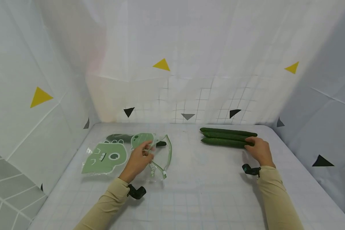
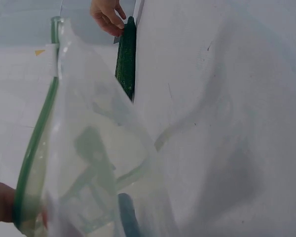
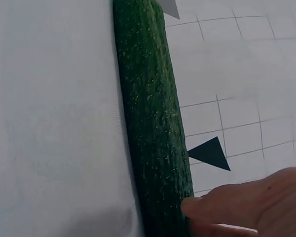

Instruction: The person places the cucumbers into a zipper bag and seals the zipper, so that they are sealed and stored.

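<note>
On the left of the table in the head view lies a clear zip bag (image 1: 103,158) with a green cartoon print and a green zip edge. My left hand (image 1: 138,161) pinches the film near its mouth, which gapes to the right. A cucumber (image 1: 161,143) shows through the film and seems to lie inside. The left wrist view shows the bag (image 2: 103,163) close up, with a white slider (image 2: 52,60). To the right, three cucumbers (image 1: 224,136) lie side by side. My right hand (image 1: 259,150) grips the right end of the nearest cucumber (image 3: 150,113), finger and thumb about it.
A white sheet wall (image 1: 189,95) with yellow, black and grey triangles stands behind the table (image 1: 201,198). More sheeting rises along both sides. A dark wrist camera (image 1: 136,192) hangs by the left wrist and another wrist camera (image 1: 250,170) by the right.
</note>
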The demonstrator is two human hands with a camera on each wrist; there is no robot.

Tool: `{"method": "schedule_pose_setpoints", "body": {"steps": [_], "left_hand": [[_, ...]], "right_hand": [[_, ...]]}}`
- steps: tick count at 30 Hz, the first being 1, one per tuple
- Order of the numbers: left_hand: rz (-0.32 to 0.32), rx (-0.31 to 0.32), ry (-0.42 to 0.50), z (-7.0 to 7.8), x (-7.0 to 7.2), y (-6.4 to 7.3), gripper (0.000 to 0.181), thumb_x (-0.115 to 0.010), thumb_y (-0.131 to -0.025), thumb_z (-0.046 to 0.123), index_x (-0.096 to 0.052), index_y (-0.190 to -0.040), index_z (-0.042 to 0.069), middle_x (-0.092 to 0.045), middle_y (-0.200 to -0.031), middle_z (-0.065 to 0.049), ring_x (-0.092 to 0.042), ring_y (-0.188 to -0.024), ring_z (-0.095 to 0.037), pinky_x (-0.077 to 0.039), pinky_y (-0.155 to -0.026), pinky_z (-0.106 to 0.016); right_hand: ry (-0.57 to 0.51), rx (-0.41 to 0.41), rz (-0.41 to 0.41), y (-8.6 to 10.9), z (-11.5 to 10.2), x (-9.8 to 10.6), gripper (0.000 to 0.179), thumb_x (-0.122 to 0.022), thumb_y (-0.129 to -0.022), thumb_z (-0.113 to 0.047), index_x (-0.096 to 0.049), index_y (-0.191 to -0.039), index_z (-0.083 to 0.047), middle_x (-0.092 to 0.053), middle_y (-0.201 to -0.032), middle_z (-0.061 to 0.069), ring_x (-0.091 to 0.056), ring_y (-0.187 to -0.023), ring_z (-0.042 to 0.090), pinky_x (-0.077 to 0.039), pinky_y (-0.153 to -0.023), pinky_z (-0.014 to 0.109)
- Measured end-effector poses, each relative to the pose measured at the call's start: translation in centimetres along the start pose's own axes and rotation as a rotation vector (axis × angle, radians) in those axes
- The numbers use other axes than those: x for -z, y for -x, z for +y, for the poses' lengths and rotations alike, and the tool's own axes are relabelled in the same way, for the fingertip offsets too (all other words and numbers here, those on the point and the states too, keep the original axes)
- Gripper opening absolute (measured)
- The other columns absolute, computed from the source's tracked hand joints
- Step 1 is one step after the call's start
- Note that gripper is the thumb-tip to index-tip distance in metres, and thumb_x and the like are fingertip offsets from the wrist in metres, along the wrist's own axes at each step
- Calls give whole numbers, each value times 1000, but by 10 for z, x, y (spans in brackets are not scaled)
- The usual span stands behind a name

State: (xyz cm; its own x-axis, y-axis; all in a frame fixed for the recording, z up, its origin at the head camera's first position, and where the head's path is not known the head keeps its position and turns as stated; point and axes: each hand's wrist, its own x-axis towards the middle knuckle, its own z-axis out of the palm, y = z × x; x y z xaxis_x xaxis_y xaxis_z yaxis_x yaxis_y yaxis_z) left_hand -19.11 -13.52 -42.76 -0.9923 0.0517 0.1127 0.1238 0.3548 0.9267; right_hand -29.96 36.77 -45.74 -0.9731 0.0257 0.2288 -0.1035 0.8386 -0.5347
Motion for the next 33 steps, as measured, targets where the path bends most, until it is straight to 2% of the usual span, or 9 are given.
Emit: {"method": "schedule_pose_setpoints", "body": {"steps": [4, 11, 16, 22, 24, 29, 33], "left_hand": [[-2, -2, 4, -1, 0, 0, 59, -62, -100, 4, -46, -157, 8, -62, -129, -14, -60, -87, -22, -53, -71, -44], [2, 0, -7, 1, 0, 0, 58, -62, -100, 5, -47, -156, 8, -63, -128, -13, -60, -86, -21, -52, -68, -37], [5, 0, -11, 1, 1, -1, 59, -62, -99, 4, -47, -156, 8, -63, -127, -12, -60, -86, -22, -52, -69, -37], [8, -5, -1, 0, 2, 0, 60, -62, -98, 3, -46, -156, 8, -62, -128, -13, -61, -86, -22, -53, -69, -37], [11, -5, 2, 0, 2, 1, 60, -62, -99, 3, -47, -156, 8, -62, -128, -13, -61, -86, -22, -53, -69, -37], [-1, -11, 25, 0, 2, 1, 60, -62, -99, 3, -45, -157, 7, -61, -129, -14, -61, -87, -23, -54, -74, -47], [-1, -19, 25, 3, 3, 1, 60, -62, -99, 4, -45, -157, 7, -59, -128, -14, -59, -87, -23, -54, -74, -49]], "right_hand": [[16, -16, -19, -1, 3, -3, 37, -70, -96, -4, -64, -129, 12, -58, -131, 36, -51, -120, 58, -43, -96, 69], [33, -18, -49, -4, 9, -6, 40, -70, -95, -4, -62, -130, 13, -53, -134, 38, -45, -126, 58, -38, -102, 70], [99, -19, -78, -5, 12, -5, 43, -72, -92, -8, -64, -129, 11, -55, -130, 38, -49, -120, 58, -40, -92, 74], [153, -12, -100, -6, 13, -4, 41, -73, -90, -11, -66, -126, 9, -60, -120, 36, -53, -110, 56, -43, -80, 72], [161, -1, -104, -6, 13, -4, 40, -73, -90, -11, -66, -125, 8, -59, -118, 35, -52, -109, 56, -43, -80, 72], [217, 0, -105, -1, 12, -3, 37, -72, -89, -10, -63, -122, 5, -54, -119, 36, -46, -111, 59, -41, -80, 73], [245, 2, -120, 1, 10, -1, 35, -74, -88, -9, -60, -117, 3, -52, -119, 37, -46, -110, 60, -41, -80, 73]]}}
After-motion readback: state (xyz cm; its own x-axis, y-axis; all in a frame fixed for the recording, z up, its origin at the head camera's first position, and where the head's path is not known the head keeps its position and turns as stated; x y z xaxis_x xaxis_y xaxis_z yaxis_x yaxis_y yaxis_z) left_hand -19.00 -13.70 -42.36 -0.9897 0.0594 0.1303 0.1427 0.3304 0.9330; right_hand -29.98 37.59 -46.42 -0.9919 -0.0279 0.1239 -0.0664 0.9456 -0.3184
